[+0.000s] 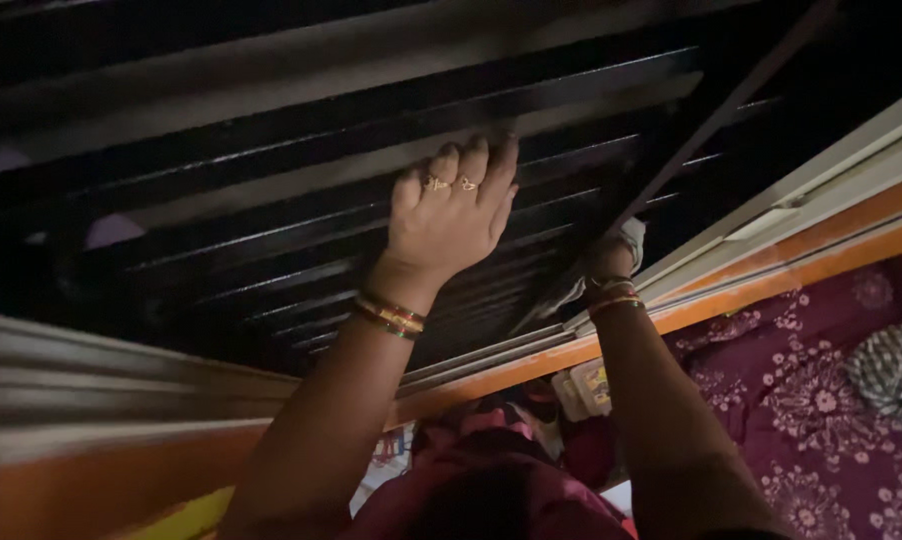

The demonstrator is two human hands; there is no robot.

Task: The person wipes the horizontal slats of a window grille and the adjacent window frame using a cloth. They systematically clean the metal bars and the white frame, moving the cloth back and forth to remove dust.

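Left hand [449, 215] flat, fingers spread on black window grille bar [301, 215], gripping nothing. Right hand [611, 262] grips pale cloth [633, 238] low against grille; wiping apparently underway, progress unclear.

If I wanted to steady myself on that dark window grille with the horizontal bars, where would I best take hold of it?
Probably one horizontal bar of the dark metal window grille, reached from the room side with fingers hooked over its top. The bars run long and thin with gaps between them, so fingers fit through. The left hand already rests on a bar that way. The right hand is lower down, by the slanted bar, with a pale cloth.
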